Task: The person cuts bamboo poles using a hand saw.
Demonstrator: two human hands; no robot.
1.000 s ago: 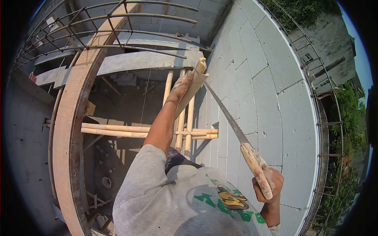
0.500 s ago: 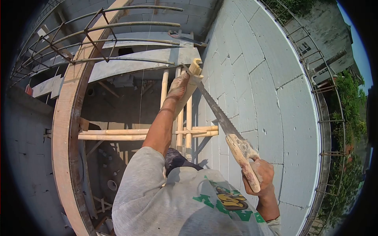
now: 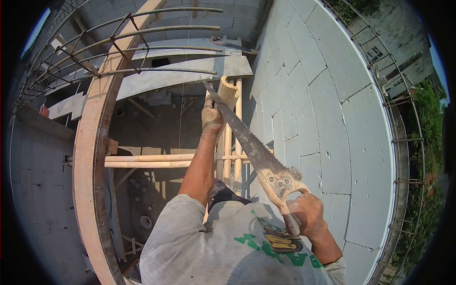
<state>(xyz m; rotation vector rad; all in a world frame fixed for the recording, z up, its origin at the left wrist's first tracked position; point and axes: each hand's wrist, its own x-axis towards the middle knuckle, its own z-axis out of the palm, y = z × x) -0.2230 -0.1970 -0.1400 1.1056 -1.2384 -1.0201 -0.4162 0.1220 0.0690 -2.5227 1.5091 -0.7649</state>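
Observation:
A hand saw [image 3: 244, 137] runs diagonally up and left, with its toothed edge facing up and right. My right hand [image 3: 308, 212] is closed round its pale, worn wooden handle. The far end of the blade lies beside a pale bamboo piece [image 3: 229, 95] with a curved, hollow end. Around that piece, just below its end, my left hand [image 3: 211, 116] is closed, partly hidden behind the blade. Whether the blade touches the bamboo I cannot tell.
A long wooden beam [image 3: 90, 142] rises on the left, under a steel rebar cage [image 3: 142, 47]. Crossed bamboo poles [image 3: 152, 161] span the space below. A grey block wall [image 3: 327, 142] stands on the right. The floor [image 3: 156, 128] lies far below.
The saw and my right hand have moved left, and the blade now shows more of its flat side. My left hand and the bamboo piece have shifted left and slightly lower.

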